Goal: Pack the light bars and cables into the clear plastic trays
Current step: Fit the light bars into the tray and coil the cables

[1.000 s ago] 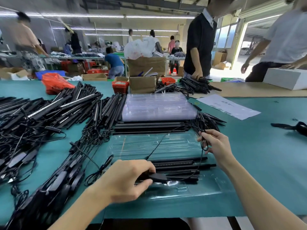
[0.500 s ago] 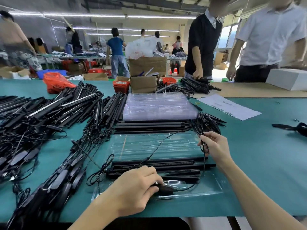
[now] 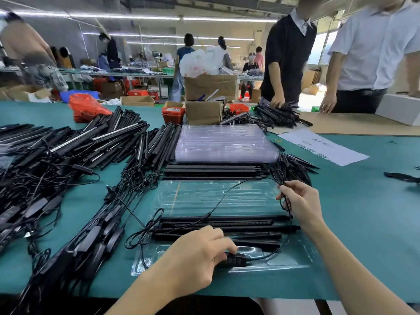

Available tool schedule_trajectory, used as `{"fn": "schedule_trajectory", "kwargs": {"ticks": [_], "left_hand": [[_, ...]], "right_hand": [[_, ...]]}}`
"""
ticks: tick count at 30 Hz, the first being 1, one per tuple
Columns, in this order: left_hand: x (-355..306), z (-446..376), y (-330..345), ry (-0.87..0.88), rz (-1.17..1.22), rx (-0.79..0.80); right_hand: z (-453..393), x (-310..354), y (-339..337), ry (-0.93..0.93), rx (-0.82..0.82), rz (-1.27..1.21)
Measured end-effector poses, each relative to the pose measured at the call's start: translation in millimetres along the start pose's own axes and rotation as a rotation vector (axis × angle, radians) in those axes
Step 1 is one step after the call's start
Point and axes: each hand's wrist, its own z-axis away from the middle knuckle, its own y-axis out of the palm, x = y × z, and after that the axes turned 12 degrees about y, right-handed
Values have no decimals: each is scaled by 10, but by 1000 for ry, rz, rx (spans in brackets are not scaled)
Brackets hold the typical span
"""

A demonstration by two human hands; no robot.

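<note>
A clear plastic tray (image 3: 218, 196) lies on the green table in front of me. Several black light bars (image 3: 227, 226) lie across its near half. My left hand (image 3: 195, 258) holds a small black controller (image 3: 236, 260) down in the tray's front pocket. Its thin black cable (image 3: 227, 196) arcs over the tray to my right hand (image 3: 300, 201), which pinches a coiled loop of it at the tray's right edge.
A stack of clear trays (image 3: 225, 144) sits behind, with loose bars (image 3: 211, 171) in front of it. Heaps of bars and cables (image 3: 56, 160) fill the left side. A paper sheet (image 3: 322, 146) lies right. Boxes (image 3: 204, 112) and two standing people are at the far edge.
My left hand has slid the controller toward me, from over the bars into the tray's front pocket. My right hand has stayed at the right edge with the cable loop.
</note>
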Motion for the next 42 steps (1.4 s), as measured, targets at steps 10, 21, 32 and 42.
{"fn": "schedule_trajectory", "kwargs": {"ticks": [10,21,32,42], "left_hand": [[-50,21,-34,35,19,-38],[-120,-47,-33,109,-129,-29],[-4,-127,15,-71,226,-73],[28,-68,21,-9,204,-64]], "right_hand": [[2,-20,-12,20,10,37],[-63,-21,-36,72,5,8],[-11,-11,-33,78,8,-7],[9,-30,-49,46,-6,-55]]}}
